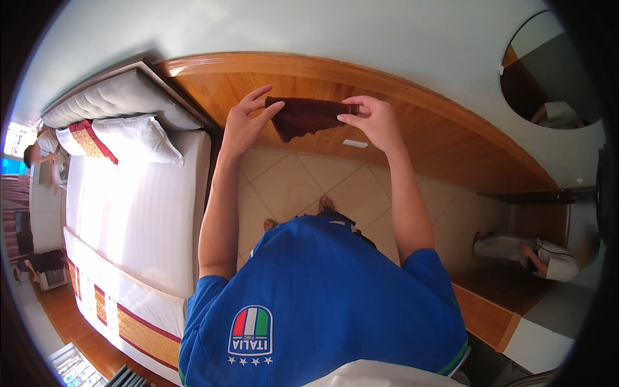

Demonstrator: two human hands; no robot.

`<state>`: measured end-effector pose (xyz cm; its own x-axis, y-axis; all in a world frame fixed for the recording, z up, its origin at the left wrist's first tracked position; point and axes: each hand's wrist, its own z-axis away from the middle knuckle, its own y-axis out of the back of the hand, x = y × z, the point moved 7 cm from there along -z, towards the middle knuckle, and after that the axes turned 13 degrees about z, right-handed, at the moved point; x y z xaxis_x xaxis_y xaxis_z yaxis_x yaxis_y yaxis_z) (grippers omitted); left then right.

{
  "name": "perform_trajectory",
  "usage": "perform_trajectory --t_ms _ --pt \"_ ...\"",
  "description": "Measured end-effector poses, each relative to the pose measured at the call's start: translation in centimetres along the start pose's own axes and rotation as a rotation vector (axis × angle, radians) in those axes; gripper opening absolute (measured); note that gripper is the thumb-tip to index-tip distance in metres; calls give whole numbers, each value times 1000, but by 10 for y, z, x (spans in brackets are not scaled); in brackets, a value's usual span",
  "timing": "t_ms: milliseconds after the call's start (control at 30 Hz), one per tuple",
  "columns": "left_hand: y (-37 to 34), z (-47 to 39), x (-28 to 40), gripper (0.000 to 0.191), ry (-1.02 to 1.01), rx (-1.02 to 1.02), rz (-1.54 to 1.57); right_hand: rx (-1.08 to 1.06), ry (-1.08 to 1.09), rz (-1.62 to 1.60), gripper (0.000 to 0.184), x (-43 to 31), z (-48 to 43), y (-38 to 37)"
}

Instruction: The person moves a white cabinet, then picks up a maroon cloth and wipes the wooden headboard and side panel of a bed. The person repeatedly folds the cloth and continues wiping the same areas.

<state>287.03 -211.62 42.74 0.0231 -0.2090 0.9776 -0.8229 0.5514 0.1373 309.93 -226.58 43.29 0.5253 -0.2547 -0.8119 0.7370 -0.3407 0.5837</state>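
A dark maroon cloth is stretched between my two hands, in front of the wood wall panelling. My left hand pinches its left corner between thumb and fingers, with the forefinger pointing up past the edge. The right end of the cloth is gripped by the thumb and fingers of my right hand. Its lower edge hangs loose and wavy. Both forearms reach up and forward from my body.
To the left stands a bed with a white mattress, a white pillow and a grey padded headboard. Two people are beyond it; another person is at the right. A round mirror hangs on the wall.
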Motion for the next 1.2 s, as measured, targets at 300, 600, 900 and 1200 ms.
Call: perform_trajectory --t_ms 300,600,900,1200 --pt "4 9 42 26 91 -186 518 88 136 24 28 -51 10 41" --pt "-7 10 13 18 90 -158 782 121 191 -33 22 -61 15 53" --pt "-18 22 -2 18 188 -55 448 4 93 -79 17 -37 23 47" --pt "-17 17 21 17 12 -123 398 90 120 145 28 -20 33 47"
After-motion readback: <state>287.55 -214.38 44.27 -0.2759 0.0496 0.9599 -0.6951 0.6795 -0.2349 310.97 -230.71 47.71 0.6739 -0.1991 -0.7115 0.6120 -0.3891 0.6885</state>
